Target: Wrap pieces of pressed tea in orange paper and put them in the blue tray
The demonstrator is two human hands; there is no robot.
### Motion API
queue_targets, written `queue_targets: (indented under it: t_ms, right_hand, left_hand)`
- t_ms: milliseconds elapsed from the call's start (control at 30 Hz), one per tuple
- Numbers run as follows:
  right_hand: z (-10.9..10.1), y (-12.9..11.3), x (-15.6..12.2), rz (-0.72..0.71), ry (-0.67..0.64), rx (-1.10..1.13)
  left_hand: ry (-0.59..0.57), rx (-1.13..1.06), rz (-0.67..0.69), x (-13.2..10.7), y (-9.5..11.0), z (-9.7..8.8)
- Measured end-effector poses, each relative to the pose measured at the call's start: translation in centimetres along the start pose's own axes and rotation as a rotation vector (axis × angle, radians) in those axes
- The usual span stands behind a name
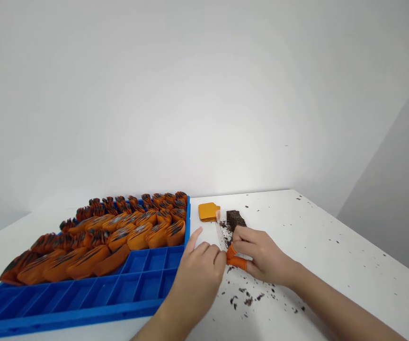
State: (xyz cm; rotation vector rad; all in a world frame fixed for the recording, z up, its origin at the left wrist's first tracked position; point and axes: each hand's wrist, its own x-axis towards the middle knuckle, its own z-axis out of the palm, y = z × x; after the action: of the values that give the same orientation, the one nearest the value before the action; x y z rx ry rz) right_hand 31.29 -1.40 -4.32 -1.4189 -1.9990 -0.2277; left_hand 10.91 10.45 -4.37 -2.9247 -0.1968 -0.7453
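Step in hand: working the small orange piece [235, 259] between both hands, low on the table [332, 265] and just right of the blue tray [84, 310].

1. Check your grip. Your right hand [263, 258] is closed on the orange piece, thumb and forefinger pinching it. Your left hand [200, 267] is curled, with its fingertips against the piece from 9 o'clock. Its own knuckles hide the contact, so whether it actually grasps cannot be told.
2. A clear strip [220, 232] runs from the pinch toward 12 o'clock. What it is cannot be made out. Hold it straight, so that it does not twist as the piece is worked.
3. Work low over the table. Dark crumbs [247, 299] lie at 6 o'clock of the hands, which suggests the material sheds easily, so use light, even pressure.
4. Supplies lie at 12 o'clock: the orange stack [208, 211] and, just to its right, the dark blocks [235, 219]. Reach over, not through, the strip.
5. The filled packets [126, 232] occupy the tray's far rows at 10 o'clock. The near compartments at 9 o'clock are bare.
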Motion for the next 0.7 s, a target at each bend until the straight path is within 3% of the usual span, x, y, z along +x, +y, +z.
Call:
queue_targets:
  t_ms: [233, 433, 567, 700]
  right_hand:
    - [0.2, -0.3, -0.1, -0.028, -0.016, -0.038]
    - [-1.0, 0.4, 0.1, -0.029, 0.057, 0.106]
    - [-2.8, 2.5, -0.2, 0.073, 0.102, 0.062]
    - [-4.0, 4.2, -0.7, 0.256, 0.011, -0.100]
  left_hand:
    - [-0.048, -0.414, -0.080, -0.7, -0.9, -0.1]
    - [-0.045, -0.667, -0.184, -0.3, -1.1, -0.2]
    - [-0.008, -0.864, -0.270, -0.1, -0.9, -0.2]
    - [0.088, -0.982, -0.348, 0.0, -0.7, 0.0]
